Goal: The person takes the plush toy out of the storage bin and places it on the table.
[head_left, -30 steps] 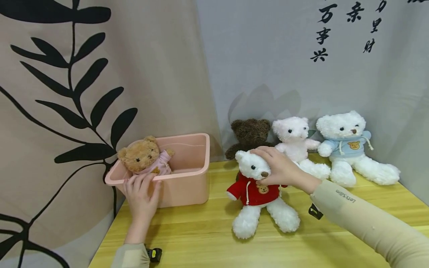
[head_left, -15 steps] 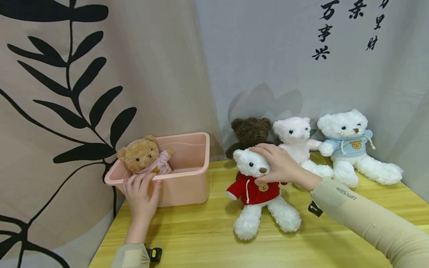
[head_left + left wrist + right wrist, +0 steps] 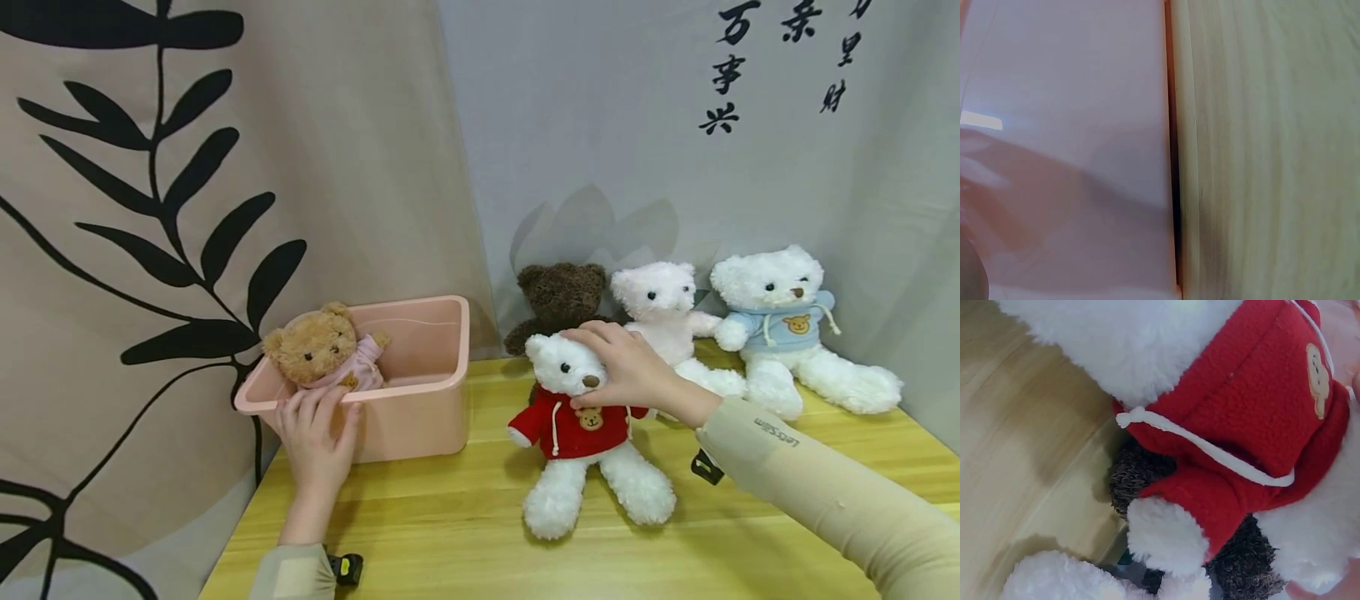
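Observation:
A white teddy bear in a red hoodie sits on the wooden table; my right hand grips its head from the right, fingers curled over the top and thumb under the chin. The right wrist view shows its red hoodie close up. My left hand rests with straight fingers on the near wall of a pink plastic bin, just under the rim. A light brown bear in a pink top leans in the bin's left corner. The left wrist view shows only the bin wall beside the tabletop.
Behind the red-hoodie bear sit a dark brown bear, a plain white bear and a white bear in a light blue hoodie, all against the grey backdrop. A leaf-print curtain hangs left. The table's front stretch is bare wood.
Almost nothing has moved. My right hand keeps its grip on the red-hoodie bear's head, which shifted only slightly; my left hand stays on the bin.

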A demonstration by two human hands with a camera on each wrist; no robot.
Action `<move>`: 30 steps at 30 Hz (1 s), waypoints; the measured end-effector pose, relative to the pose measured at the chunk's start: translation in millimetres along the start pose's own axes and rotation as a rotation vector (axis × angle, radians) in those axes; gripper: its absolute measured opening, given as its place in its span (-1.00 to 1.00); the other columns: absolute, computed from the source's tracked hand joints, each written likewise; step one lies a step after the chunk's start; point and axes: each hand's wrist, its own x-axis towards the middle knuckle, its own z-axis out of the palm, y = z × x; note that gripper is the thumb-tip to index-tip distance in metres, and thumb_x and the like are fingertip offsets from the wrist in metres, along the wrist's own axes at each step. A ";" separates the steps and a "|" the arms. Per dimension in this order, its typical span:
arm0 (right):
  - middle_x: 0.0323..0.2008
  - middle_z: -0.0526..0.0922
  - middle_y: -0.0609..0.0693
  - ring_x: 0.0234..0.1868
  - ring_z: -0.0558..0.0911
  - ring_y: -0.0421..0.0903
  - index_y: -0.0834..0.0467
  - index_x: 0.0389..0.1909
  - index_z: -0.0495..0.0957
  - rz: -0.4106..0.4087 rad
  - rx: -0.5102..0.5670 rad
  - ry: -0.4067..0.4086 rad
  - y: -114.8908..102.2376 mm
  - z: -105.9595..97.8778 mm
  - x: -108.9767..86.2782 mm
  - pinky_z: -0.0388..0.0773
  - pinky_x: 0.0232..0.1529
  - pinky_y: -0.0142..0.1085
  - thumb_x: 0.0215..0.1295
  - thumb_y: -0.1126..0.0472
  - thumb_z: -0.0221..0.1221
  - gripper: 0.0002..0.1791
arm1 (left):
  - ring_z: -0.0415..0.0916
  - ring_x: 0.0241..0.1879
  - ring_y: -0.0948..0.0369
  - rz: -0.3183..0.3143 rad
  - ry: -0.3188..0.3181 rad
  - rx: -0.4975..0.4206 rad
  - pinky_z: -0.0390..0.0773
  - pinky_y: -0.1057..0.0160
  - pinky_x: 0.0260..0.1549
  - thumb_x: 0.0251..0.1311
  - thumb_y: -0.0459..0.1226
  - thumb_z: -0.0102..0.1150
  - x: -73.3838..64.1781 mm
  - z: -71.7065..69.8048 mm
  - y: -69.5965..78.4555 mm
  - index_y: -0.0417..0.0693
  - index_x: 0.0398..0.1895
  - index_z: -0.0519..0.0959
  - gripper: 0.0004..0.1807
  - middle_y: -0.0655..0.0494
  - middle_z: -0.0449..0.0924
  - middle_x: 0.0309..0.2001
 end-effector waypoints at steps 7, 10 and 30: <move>0.28 0.34 0.06 0.25 0.34 0.07 -0.07 0.40 0.26 -0.023 -0.019 -0.004 -0.4 -2.0 4.4 0.26 0.07 0.18 -0.19 -0.51 0.30 0.11 | 0.32 -0.08 -0.19 -0.004 -0.005 0.003 0.04 -0.32 0.10 0.33 0.09 0.03 -0.8 -0.5 -0.5 -0.17 -0.20 0.60 -0.52 -0.15 0.54 -0.18; 0.30 0.33 0.07 0.27 0.33 0.08 -0.08 0.40 0.26 -0.047 -0.026 -0.017 -2.8 -12.4 11.1 0.22 0.09 0.22 -0.18 -0.56 0.24 0.11 | 0.32 -0.09 -0.19 -0.003 -0.006 0.001 0.04 -0.32 0.10 0.33 0.09 0.03 -0.1 -0.2 0.0 -0.17 -0.20 0.60 -0.52 -0.14 0.54 -0.18; 0.29 0.33 0.01 0.31 0.30 -0.06 -0.04 0.41 0.24 -0.355 -0.087 -0.028 -109.0 -60.0 198.0 0.15 0.22 0.06 0.12 -0.19 0.32 -0.14 | 0.34 -0.09 -0.17 -0.008 -0.017 0.009 0.03 -0.34 0.13 0.32 0.05 0.06 0.8 -2.7 -1.2 -0.15 -0.20 0.61 -0.57 -0.12 0.56 -0.17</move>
